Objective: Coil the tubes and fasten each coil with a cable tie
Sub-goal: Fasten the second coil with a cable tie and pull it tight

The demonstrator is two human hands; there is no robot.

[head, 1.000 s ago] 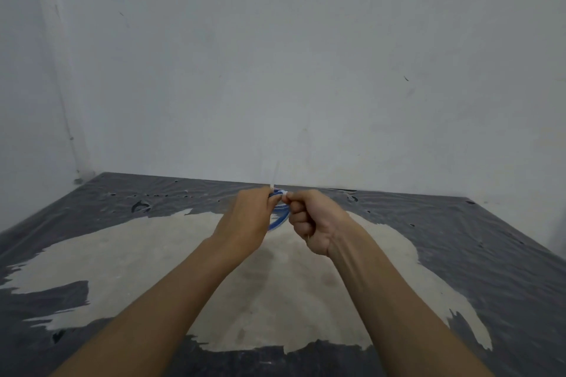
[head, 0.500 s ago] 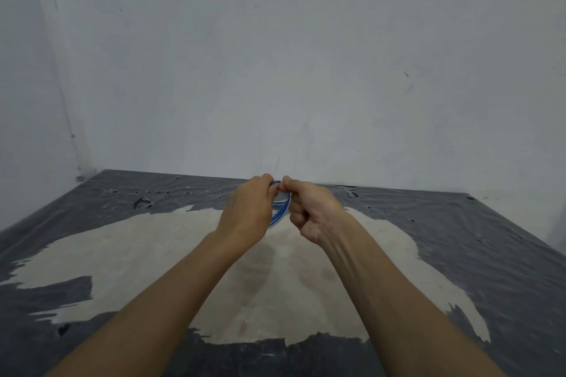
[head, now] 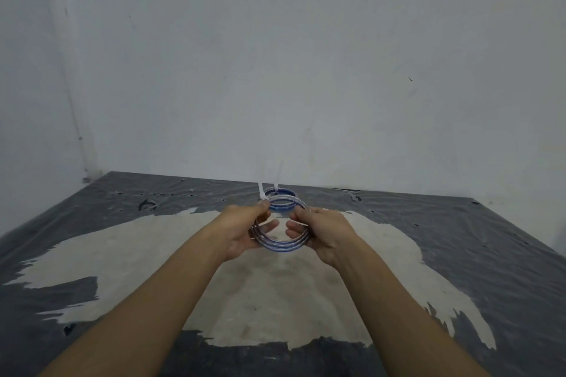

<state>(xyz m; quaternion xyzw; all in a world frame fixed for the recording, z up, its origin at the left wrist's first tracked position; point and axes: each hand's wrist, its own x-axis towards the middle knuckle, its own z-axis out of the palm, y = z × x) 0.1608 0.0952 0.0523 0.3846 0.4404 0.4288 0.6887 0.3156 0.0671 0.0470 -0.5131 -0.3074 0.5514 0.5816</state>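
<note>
Both hands, the left hand [head: 245, 232] and right hand [head: 324, 234], grip a clear-and-blue coiled plastic tube [head: 280, 246] above the grey-and-beige table [head: 459, 254], its white cable tie [head: 262, 193] seemingly fastened, so setting it beside the finished coil [head: 280, 193] likely follows.

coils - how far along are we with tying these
Done: a blue coil lies farther back on the dark sheet with a white tie tail. In hand: the left hand and right hand hold a second coil, its cable tie already on. No loose tubes are visible.
</note>
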